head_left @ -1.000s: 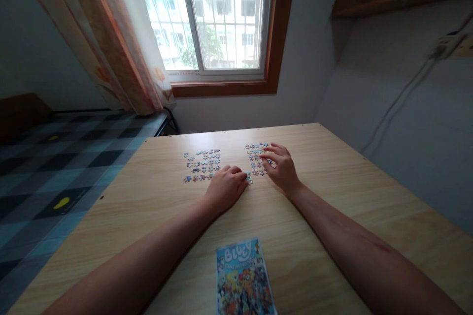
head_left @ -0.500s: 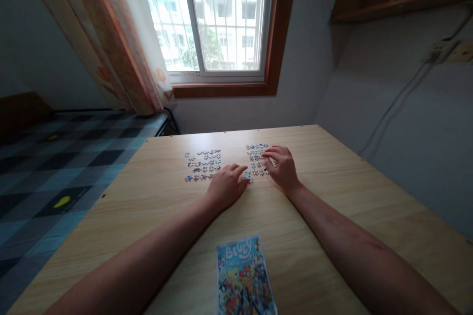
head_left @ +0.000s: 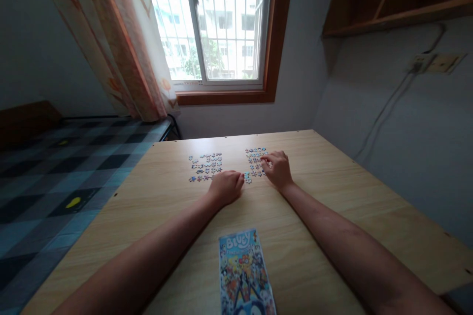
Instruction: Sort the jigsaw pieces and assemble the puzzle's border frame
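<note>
Small jigsaw puzzle pieces lie on the wooden table in a left group (head_left: 210, 164) and a right group (head_left: 254, 160). My left hand (head_left: 227, 187) rests between them with its fingers curled in; whatever they hold, if anything, is hidden. Beside its fingertips lies a small cluster of pieces (head_left: 248, 177), which look joined. My right hand (head_left: 279, 168) is at the right group's edge and covers part of it. Its thumb and forefinger pinch at a puzzle piece there, too small to see clearly.
A Bluey picture box (head_left: 244, 270) lies nearer me, between my forearms. The wooden table (head_left: 177, 261) ends at a wall below a barred window (head_left: 229, 24). A bed with checked cover (head_left: 84, 167) is at left. Shelves (head_left: 399, 22) and a wall socket (head_left: 436, 63) are at right.
The fingers of my left hand have curled in from a more stretched pose. My right thumb and forefinger have come closer together over the right group. The whole view has shifted slightly.
</note>
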A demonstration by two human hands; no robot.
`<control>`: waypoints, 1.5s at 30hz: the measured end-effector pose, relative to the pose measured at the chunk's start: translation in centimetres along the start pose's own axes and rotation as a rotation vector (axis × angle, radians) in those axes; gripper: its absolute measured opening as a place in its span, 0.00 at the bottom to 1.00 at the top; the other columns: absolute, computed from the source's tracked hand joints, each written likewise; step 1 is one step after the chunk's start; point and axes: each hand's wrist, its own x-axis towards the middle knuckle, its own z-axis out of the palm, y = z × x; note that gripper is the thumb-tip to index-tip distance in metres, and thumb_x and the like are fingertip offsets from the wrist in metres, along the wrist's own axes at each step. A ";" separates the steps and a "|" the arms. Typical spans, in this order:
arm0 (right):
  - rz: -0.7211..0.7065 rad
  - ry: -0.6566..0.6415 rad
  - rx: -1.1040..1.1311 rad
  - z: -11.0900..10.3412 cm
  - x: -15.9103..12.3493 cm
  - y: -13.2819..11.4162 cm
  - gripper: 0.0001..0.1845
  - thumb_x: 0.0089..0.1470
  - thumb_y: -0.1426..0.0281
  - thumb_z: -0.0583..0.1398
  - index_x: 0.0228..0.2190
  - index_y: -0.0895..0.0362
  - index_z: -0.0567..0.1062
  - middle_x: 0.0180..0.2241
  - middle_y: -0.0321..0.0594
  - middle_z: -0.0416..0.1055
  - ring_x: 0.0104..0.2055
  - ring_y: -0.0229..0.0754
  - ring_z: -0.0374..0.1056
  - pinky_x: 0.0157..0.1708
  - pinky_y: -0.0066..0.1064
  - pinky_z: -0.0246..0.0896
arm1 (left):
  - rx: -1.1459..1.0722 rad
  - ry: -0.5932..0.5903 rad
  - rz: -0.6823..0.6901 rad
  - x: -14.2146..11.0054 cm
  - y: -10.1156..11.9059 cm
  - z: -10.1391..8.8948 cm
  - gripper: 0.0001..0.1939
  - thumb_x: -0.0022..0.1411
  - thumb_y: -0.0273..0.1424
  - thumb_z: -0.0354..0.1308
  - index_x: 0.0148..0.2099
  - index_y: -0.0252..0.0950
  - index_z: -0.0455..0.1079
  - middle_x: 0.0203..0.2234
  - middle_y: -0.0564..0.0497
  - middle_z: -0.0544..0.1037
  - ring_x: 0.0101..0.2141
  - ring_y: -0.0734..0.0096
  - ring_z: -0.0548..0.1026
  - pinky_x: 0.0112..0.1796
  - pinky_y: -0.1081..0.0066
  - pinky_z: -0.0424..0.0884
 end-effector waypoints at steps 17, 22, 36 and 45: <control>0.007 -0.128 -0.130 -0.1 -0.1 -0.3 0.09 0.59 0.69 0.60 0.34 0.55 0.82 0.38 0.45 0.77 0.46 0.50 0.63 0.48 0.40 0.52 | 0.029 0.016 0.093 -2.6 0.7 0.1 0.12 0.70 0.31 0.48 0.38 0.35 0.72 0.37 0.43 0.77 0.39 0.60 0.74 0.45 0.63 0.68; 0.019 -0.103 -0.108 -0.1 0.0 -0.2 0.10 0.59 0.70 0.60 0.34 0.54 0.82 0.37 0.44 0.78 0.45 0.49 0.64 0.48 0.40 0.53 | -0.088 0.014 0.056 -2.7 0.4 -0.3 0.09 0.66 0.31 0.53 0.35 0.36 0.71 0.35 0.45 0.76 0.37 0.63 0.73 0.43 0.63 0.68; -0.001 0.116 0.131 -2.2 -0.5 -0.2 0.10 0.57 0.72 0.58 0.33 0.55 0.81 0.32 0.41 0.78 0.39 0.48 0.68 0.47 0.41 0.61 | -0.137 -0.312 0.413 -4.7 1.7 -3.1 0.23 0.66 0.46 0.55 0.23 0.38 0.70 0.23 0.49 0.75 0.23 0.70 0.69 0.28 0.69 0.61; -0.124 0.082 0.203 -2.1 -0.9 -1.8 0.08 0.58 0.71 0.60 0.33 0.53 0.81 0.32 0.41 0.77 0.39 0.48 0.68 0.45 0.42 0.65 | -0.127 -0.252 0.488 -5.0 1.4 -2.2 0.27 0.60 0.55 0.59 0.22 0.37 0.70 0.21 0.50 0.75 0.22 0.68 0.72 0.25 0.67 0.61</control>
